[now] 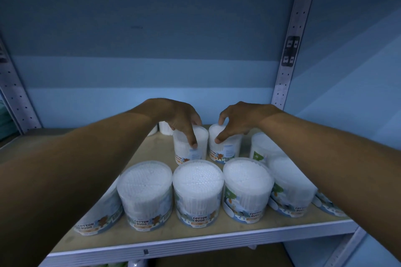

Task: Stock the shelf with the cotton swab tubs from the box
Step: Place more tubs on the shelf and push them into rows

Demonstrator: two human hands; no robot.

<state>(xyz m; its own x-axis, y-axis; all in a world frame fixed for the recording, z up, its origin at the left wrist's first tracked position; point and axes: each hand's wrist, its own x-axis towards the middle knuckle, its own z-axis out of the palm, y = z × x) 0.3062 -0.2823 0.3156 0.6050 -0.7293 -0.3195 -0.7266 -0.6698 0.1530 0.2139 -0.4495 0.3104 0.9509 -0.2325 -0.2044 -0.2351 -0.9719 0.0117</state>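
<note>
From the head camera, your left hand [180, 118] grips the top of one clear round cotton swab tub [191, 146], fingers curled over its lid; your right hand [236, 122] grips a second tub [225, 145] just beside it. Both stand upright, mid-depth on the pale wooden shelf [195, 237]. A front row of tubs [198, 188], packed with white swabs, stands between you and them. A perforated metal upright [290, 50] rises at the right.
</note>
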